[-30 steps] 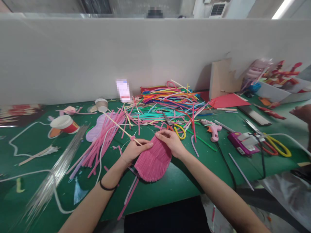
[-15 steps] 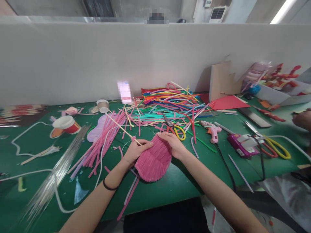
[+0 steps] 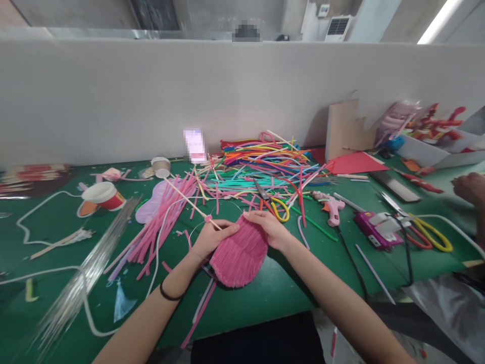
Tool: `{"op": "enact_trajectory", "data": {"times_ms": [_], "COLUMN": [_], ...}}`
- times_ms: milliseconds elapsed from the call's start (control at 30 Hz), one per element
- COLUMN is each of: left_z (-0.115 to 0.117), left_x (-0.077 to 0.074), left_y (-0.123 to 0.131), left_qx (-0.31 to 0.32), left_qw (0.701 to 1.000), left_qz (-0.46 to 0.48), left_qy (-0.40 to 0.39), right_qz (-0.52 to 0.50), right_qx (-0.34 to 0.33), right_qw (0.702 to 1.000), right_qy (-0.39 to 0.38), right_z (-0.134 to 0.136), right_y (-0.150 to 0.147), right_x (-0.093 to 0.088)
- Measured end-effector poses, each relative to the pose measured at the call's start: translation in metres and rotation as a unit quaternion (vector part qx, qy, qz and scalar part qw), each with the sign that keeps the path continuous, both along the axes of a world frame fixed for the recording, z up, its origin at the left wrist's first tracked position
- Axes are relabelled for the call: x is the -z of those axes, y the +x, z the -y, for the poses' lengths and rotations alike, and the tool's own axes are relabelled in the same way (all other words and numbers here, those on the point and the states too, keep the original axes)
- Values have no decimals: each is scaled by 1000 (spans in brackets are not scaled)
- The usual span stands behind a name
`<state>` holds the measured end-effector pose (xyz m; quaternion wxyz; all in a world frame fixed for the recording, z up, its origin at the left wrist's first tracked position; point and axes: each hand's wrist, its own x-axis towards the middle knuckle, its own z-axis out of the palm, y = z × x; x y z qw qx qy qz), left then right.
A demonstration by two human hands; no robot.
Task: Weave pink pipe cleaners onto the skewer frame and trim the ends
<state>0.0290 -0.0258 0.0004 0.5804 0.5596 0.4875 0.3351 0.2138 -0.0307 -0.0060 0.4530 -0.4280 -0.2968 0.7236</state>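
Between my hands is a rounded, ribbed pink pipe-cleaner panel, like a fan blade, held above the green table. My left hand is closed on its left edge, the thumb lying over the front. A thin pale stick with a small pink bead-like band slants up and left from this hand; its lower end is hidden by the fingers. My right hand pinches the panel's upper right edge with thumb and fingers. Just beyond it lie scissors with red and yellow handles. A thin wire loop arcs behind the panel.
Pink pipe cleaners lie left, beside a wire bundle and a paper cup. A colourful pipe-cleaner pile is behind. A pink glue gun, a purple power block and another person's hand are right.
The view has tilted up slightly. Both my hands keep their hold on the pink panel, with hardly any movement. The other person's hand at the right has shifted a little left.
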Motion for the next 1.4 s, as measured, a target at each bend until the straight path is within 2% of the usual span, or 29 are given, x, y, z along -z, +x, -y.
{"op": "enact_trajectory", "data": {"times_ms": [133, 267, 500, 733, 867, 1033, 1133, 1233, 1400], "left_z": [0, 1, -1, -1, -2, -7, -9, -10, -9], "left_x": [-1, -1, -1, 1, 4, 1, 0, 3, 8], "left_y": [0, 0, 0, 0, 2, -4, -8, -9, -5], "left_qx": [16, 40, 22, 18, -16, -106, -132, -134, -140], "left_qw": [1000, 998, 999, 998, 996, 968, 969, 975, 971], "left_qz": [4, 53, 44, 53, 88, 215, 205, 178, 192], "left_qy": [8, -9, 9, 11, -10, -68, -48, 4, -29], "right_qz": [36, 64, 50, 114, 150, 100, 82, 79, 28], "right_qx": [42, 76, 37, 69, 110, 233, 266, 259, 174], "right_qw": [998, 991, 996, 985, 973, 961, 954, 955, 979], "right_qy": [39, 93, 64, 110, 137, 112, 115, 121, 99], "right_z": [2, 4, 5, 3, -1, -9, -11, -10, -5], "right_y": [-5, -9, -7, -9, -9, -1, 0, -3, -9], "right_x": [1, 1, -3, 2, 6, 12, 15, 14, 7]}}
